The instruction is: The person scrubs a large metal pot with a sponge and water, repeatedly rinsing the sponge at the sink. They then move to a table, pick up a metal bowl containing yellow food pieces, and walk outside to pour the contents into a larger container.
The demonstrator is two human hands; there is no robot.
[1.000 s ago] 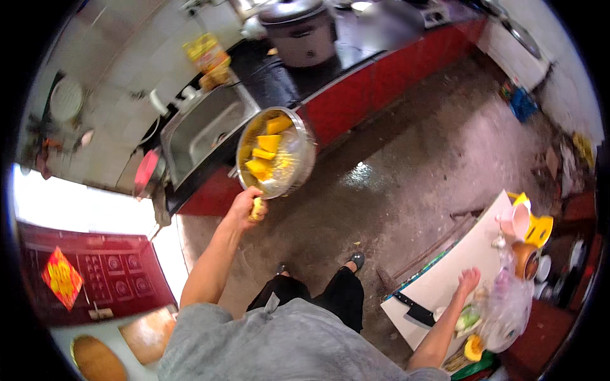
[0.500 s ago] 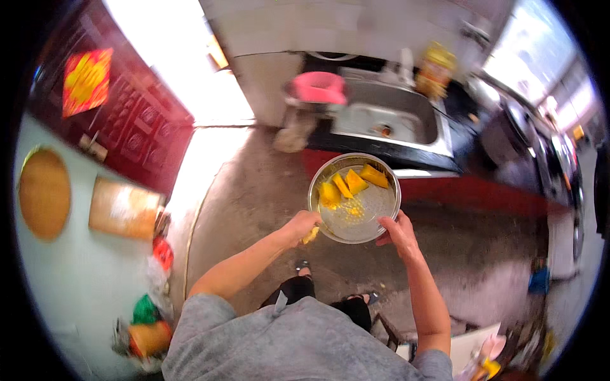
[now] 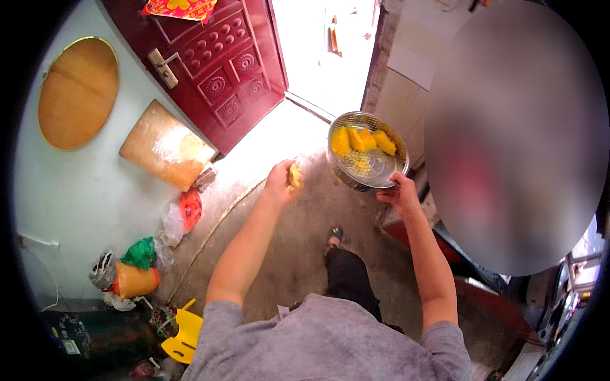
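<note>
Right hand [image 3: 400,193] grips the rim of a round, shiny perforated metal basin [image 3: 385,167], tilted before the bright doorway [image 3: 321,63], with deep-yellow chunks [image 3: 366,140] inside; left hand [image 3: 280,182], apart, clutches a pale-yellow lump [image 3: 295,176].

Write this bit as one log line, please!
left hand: yellow lump gripped | right hand: metal colander held by rim | colander: pumpkin chunks inside | red door: open

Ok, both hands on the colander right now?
No, only the right hand grips the metal colander by its rim; the left hand is apart from it, holding a yellow piece.
</note>
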